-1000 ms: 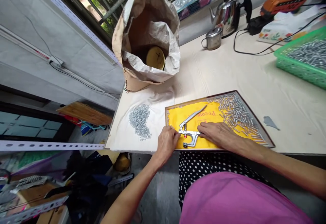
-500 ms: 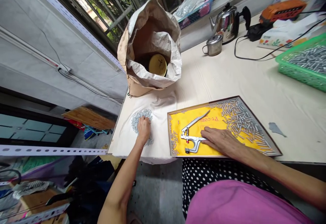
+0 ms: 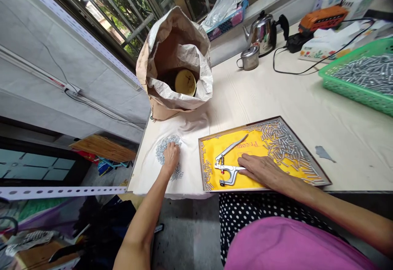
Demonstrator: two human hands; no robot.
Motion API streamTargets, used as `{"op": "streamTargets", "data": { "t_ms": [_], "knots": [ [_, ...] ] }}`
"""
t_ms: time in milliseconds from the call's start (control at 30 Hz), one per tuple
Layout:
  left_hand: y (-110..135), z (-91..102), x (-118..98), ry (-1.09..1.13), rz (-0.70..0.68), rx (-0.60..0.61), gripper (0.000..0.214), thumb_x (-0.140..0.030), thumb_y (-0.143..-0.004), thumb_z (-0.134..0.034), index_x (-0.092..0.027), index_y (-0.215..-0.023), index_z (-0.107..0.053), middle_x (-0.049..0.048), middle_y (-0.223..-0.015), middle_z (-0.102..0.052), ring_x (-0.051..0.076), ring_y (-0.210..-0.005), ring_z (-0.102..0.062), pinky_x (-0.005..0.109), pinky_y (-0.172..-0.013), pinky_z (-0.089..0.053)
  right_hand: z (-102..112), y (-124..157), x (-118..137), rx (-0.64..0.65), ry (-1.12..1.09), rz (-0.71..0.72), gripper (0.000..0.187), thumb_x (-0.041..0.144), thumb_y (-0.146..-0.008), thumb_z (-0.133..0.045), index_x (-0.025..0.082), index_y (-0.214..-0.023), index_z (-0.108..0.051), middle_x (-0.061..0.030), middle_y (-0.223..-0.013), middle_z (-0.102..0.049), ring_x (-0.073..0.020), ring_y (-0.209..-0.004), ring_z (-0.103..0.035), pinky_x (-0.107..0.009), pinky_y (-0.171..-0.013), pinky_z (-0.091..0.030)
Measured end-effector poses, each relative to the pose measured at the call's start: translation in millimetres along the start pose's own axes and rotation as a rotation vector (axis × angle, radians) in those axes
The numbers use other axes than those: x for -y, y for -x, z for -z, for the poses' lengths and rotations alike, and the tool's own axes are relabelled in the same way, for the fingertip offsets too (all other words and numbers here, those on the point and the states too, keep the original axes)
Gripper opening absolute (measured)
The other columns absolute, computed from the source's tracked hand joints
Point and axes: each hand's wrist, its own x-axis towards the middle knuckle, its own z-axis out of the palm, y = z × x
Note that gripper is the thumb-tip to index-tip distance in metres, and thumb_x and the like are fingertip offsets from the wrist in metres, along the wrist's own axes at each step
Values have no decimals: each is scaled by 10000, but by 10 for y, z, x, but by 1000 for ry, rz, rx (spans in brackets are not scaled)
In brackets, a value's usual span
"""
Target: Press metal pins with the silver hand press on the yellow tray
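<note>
The left grip is down on the pile of small metal pins, fingertips bent into it; whether they are pinching any pins cannot be told, because the back of the hand covers them. The pile lies on pale cloth at the left end of the surface, just beside the tray, probably so that this arm can get to it without crossing the other.

The right grip is palm down, closed over the handle end of the pliers. The pliers lie inside the tray, head toward the left, with their long upper lever spread away from the body. Held at the handle alone, the head and its gap are uncovered on the side facing the left arm, which seems to be the reason for that orientation.

The tray sits at the near edge of the surface, right in front of the person, and its raised rim likely serves to stop loose pieces from rolling off. Its yellow lining makes the grey metal easy to spot. Short rods crowd the right end, while a smaller scatter lies along the left wall. The paper sack and the green basket stand farther back, apparently out of the forearms' way.
</note>
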Motion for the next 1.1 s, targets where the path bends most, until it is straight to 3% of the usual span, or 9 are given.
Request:
{"op": "streamTargets", "data": {
  "t_ms": [300, 567, 667, 700, 767, 833, 967, 1100],
  "knots": [
    [-73, 32, -38, 200, 81, -46, 268, -143, -920, -470, -127, -952, -736, 175, -1100, -686, 299, -1124, -597, 357, -842, -492, 9, -8, 21, 18, 12, -14, 92, 289, -984, -557, 208, -949, -533, -30, -972, -637, -181, -827, -643, -281, -570, -233],
    [-54, 212, 175, 513, 289, -132, 248, -226, -844, -535, -135, -925, -751, 93, -893, -764, 220, -842, -706, 291, -751, -516, 41, -20, 43, 38, 28, -20, 103, 309, -988, -554, 206, -979, -558, -43, -1000, -639, -176, -837, -620, -290, -573, -211],
    [190, 337, -63, 732, 270, -108, 277, -319, -836, -547, -131, -933, -725, 69, -847, -754, 176, -727, -694, 258, -649, -533, 112, -21, 67, 68, 15, -22, 80, 281, -991, -553, 204, -992, -570, -44, -1003, -645, -176, -856, -610, -298, -583, -205],
    [314, 383, -207, 937, 260, -73, 274, -345, -811, -582, -125, -910, -713, 66, -820, -743, 162, -672, -677, 249, -601, -529, 133, -23, 68, 81, 7, -22, 84, 283, -993, -551, 203, -996, -573, -45, -1004, -646, -175, -856, -604, -300, -582, -198],
    [593, 476, -546, 1284, 181, 84, 271, -383, -720, -688, -135, -831, -694, 44, -750, -715, 140, -585, -635, 236, -525, -513, 157, -25, 53, 101, -9, -15, 110, 304, -1002, -541, 201, -1005, -577, -48, -1006, -645, -167, -833, -587, -306, -577, -184],
    [848, 562, -880, 1434, 151, 271, 306, -420, -684, -739, -144, -801, -674, 8, -634, -669, 112, -471, -567, 227, -459, -484, 155, -25, 15, 109, -19, 6, 125, 314, -1009, -530, 200, -1014, -581, -48, -1003, -640, -161, -812, -568, -309, -576, -173],
    [1072, 637, -1297, 1472, 184, 440, 317, -428, -651, -796, -150, -717, -659, -42, -486, -570, 89, -386, -498, 201, -394, -433, 132, -17, -71, 98, -3, 82, 79, 244, -1005, -522, 210, -1019, -593, -44, -985, -622, -160, -818, -541, -310, -591, -180],
    [1041, 578, -1387, 1409, 247, 502, 284, -373, -692, -801, -139, -657, -644, -41, -457, -557, 78, -359, -483, 185, -369, -404, 180, -10, -97, 92, 46, 110, 102, 177, -989, -520, 214, -1038, -602, -50, -993, -617, -179, -869, -535, -322, -615, -208]
  ]
}}
